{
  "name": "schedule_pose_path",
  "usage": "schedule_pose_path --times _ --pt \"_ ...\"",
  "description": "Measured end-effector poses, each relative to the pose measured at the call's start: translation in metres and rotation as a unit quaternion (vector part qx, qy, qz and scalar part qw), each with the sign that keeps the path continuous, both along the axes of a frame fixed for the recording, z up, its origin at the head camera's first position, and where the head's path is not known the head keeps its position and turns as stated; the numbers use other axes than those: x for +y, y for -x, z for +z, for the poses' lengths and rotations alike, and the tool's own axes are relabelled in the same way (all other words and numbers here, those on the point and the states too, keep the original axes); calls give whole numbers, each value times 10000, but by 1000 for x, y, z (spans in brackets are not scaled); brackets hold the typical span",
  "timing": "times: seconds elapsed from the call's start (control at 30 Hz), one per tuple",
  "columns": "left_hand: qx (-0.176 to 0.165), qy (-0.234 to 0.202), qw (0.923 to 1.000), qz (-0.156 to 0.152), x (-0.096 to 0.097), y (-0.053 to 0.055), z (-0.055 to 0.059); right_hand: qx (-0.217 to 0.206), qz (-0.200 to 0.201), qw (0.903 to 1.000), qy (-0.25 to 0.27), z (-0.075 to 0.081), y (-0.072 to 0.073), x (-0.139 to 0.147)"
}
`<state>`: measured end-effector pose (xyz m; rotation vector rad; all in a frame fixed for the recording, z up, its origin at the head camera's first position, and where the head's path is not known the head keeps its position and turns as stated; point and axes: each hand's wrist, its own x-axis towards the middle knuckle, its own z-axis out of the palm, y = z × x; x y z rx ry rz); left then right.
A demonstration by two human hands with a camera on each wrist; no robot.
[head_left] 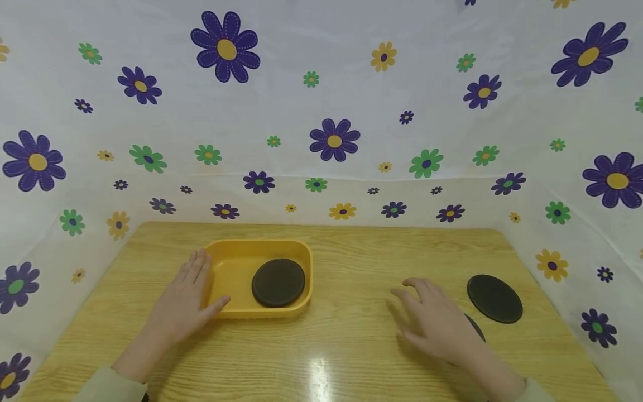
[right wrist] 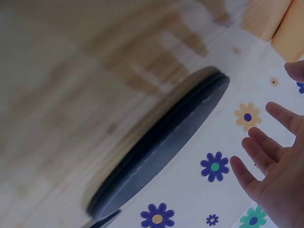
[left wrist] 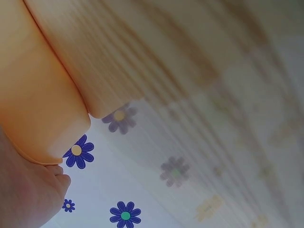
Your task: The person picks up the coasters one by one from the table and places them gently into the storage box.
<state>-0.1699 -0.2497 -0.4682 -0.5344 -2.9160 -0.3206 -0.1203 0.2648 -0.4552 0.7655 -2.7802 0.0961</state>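
Observation:
A shallow yellow plastic tray [head_left: 228,273] sits on the table left of centre, with a flat black round disc [head_left: 278,283] lying in its right half. My left hand [head_left: 183,304] rests against the tray's left side, fingers straight along the wall and thumb reaching over the near corner. On the right, my right hand [head_left: 437,321] hovers with fingers spread and nothing in them. Beneath it lies a second black disc [head_left: 476,326], mostly hidden by the hand in the head view. A third black disc [head_left: 494,298] lies farther right.
The wood-grain table [head_left: 351,262] is enclosed at the back and both sides by a white cloth [head_left: 281,106] printed with purple, green and yellow flowers. Bare wood lies between the tray and my right hand.

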Motion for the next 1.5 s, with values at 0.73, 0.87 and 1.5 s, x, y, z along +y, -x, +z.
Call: schedule_pose_path --times 0.73,0.87,1.5 --pt "-111 -28 9999 65 1 -1 0 -480 -981 9935 -306 -14 -23 58" --pt "-100 17 9999 55 1 0 0 -564 -1046 9924 -328 -16 -25 64" --pt "15 -39 10000 20 1 -1 1 -964 -933 9909 -53 -16 -27 67"
